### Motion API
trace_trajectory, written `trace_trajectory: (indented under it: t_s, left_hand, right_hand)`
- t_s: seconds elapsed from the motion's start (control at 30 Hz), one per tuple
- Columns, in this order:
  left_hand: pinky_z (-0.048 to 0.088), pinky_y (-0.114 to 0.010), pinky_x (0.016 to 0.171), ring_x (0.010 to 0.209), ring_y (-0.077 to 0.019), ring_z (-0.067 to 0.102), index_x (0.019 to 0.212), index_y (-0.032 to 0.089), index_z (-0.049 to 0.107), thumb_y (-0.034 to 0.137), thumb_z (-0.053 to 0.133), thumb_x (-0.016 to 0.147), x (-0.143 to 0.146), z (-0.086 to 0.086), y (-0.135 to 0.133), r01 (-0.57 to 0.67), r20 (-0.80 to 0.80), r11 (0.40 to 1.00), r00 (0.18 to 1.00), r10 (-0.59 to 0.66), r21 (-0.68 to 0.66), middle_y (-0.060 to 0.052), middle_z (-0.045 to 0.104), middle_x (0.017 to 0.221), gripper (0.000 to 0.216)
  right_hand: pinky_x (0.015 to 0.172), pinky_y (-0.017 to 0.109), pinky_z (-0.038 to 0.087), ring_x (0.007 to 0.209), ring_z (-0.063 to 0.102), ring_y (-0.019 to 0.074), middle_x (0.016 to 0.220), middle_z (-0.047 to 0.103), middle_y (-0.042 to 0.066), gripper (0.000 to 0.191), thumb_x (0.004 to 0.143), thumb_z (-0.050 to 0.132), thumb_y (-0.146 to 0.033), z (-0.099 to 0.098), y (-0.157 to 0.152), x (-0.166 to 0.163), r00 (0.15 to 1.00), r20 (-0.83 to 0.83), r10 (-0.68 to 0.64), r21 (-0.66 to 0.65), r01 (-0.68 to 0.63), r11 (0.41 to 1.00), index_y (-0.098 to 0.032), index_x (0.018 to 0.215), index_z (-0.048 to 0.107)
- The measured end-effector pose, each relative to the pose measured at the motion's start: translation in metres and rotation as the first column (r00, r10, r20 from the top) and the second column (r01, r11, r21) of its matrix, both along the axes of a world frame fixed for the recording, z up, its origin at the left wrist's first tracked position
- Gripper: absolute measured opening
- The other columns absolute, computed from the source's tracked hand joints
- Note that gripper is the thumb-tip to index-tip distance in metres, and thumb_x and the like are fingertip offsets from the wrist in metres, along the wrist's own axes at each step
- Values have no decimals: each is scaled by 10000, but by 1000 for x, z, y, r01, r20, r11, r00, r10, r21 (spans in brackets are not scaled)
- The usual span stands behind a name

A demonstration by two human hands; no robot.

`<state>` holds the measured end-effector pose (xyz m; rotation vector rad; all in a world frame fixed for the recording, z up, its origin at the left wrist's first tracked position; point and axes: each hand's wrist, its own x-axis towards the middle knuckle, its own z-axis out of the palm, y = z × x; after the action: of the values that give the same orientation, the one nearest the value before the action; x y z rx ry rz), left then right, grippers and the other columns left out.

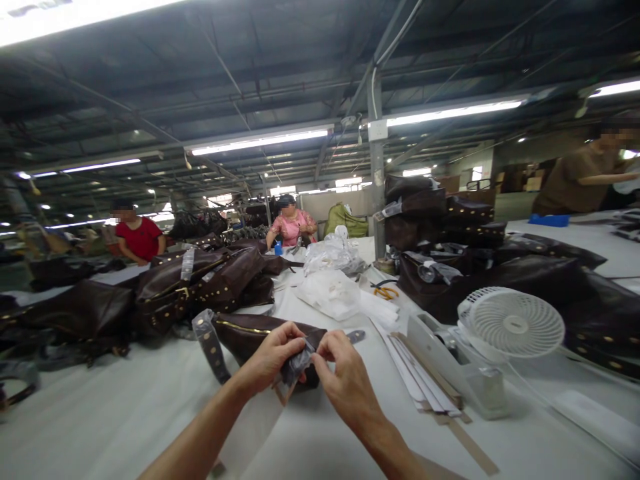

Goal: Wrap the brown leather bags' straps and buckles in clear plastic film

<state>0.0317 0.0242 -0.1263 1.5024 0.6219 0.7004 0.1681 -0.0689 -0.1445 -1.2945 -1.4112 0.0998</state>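
Note:
A dark brown leather bag [250, 337] with a gold zipper lies on the white table in front of me. Its studded strap [213, 350], covered in clear plastic, bends down at the left end. Over the bag's near side, my left hand [275, 357] pinches a piece of clear plastic wrap [299, 363] that covers a small dark part. My right hand [345, 373] is closed on the right edge of the same wrap, thumb and forefinger together. What lies beneath the plastic is partly hidden by my fingers.
Brown bags [170, 287] are heaped at left, with another stack [440, 233] at right. A white fan [515, 323], cardboard strips [425, 380], orange-handled scissors [385, 291] and crumpled plastic [333, 293] lie around the bag. Beyond are a metal post [376, 167] and several people [293, 225].

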Motion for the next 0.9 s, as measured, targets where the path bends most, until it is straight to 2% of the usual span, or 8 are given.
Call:
trace_trajectory:
  t_s: [0.1,0.2,0.27,0.33,0.53,0.63,0.73,0.9]
  left_hand:
    - [447,-203,369,410,-114,565,820,182,469,445,707,733,-2,4,-5,-3,-35,1000,999,4,22,37,602,612,366]
    - [468,-221,407,440,-106,547,821,178,494,446,724,713,-5,9,-9,15,-57,1000,998,-14,27,29,604,622,369]
    - [454,-210,428,457,-95,528,820,172,518,427,741,694,-6,12,-9,18,-56,1000,998,-17,23,34,588,614,360]
    - [427,-188,460,491,-80,511,807,157,550,381,761,671,-9,15,-8,5,-49,1000,999,-3,29,33,575,618,337]
    - [359,-183,530,552,-63,474,777,131,590,305,796,617,-16,24,-1,48,-100,999,994,-49,-12,22,561,646,314]
    - [333,-198,531,553,-71,465,772,129,591,331,805,607,-16,28,8,77,-160,997,984,-76,-1,24,548,635,337]
    - [338,-212,553,580,-84,476,803,134,583,373,803,607,-15,33,21,99,-197,995,976,-90,34,16,564,668,379]
    - [418,-256,724,807,-148,553,991,162,601,364,785,628,-25,49,35,227,-376,947,918,-130,228,-11,627,877,455]
  right_hand:
    - [825,343,455,920,571,204,978,607,80,110,854,488,-165,3,1,15,994,88,58,30,-61,998,-199,838,591]
    - [1042,442,349,1213,482,259,1268,579,85,240,882,516,-210,6,7,36,957,177,228,-32,-226,974,-246,1069,662]
    - [1037,414,371,1179,522,241,1231,612,69,268,889,533,-243,6,12,44,900,131,417,-100,-406,908,-263,1123,660]
    - [970,367,428,1058,587,213,1101,659,55,262,878,560,-270,5,16,46,852,30,523,-114,-517,848,-250,1119,659]
    - [970,344,412,1051,590,211,1096,681,24,345,784,687,-293,2,30,37,768,-127,627,-109,-639,761,-242,1124,655]
    - [885,324,451,928,620,199,967,707,18,312,750,736,-320,0,40,39,767,-103,634,-111,-642,758,-234,1048,702]
    - [830,313,474,878,630,193,924,708,32,291,762,729,-338,-3,48,40,794,-38,607,-47,-608,792,-229,1031,716]
    - [796,318,495,874,648,207,925,717,53,264,750,728,-320,-9,57,40,863,-12,506,27,-505,863,-213,991,720]
